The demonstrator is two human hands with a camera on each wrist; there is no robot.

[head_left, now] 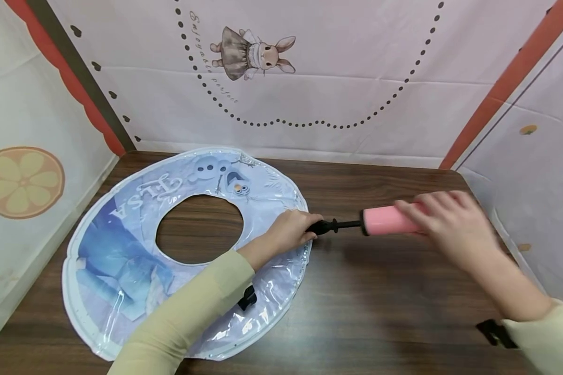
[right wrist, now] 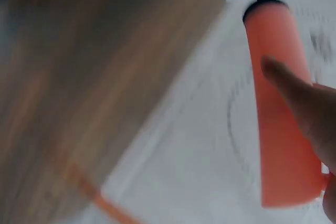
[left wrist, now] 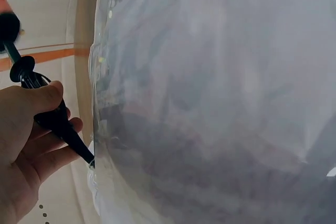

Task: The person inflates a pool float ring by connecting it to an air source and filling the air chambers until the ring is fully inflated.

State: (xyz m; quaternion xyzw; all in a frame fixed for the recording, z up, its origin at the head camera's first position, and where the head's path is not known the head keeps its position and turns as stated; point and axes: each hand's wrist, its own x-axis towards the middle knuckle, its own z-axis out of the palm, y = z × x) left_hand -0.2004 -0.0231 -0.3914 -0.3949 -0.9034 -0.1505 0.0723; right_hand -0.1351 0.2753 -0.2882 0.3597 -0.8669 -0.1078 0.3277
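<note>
A blue and white swim ring, printed with cartoon figures and partly wrinkled, lies on the table. At its right edge my left hand grips the black nozzle end of a hand pump. The left wrist view shows the tapered nozzle between thumb and fingers, its tip meeting the ring's edge. My right hand, blurred, holds the pump's pink barrel. A short stretch of black rod shows between barrel and nozzle. In the right wrist view the thumb lies along the barrel.
The dark wooden table extends under and right of the ring. A pale printed cloth with a rabbit picture rises behind it, and similar cloths stand at both sides. Black straps show at both sleeves.
</note>
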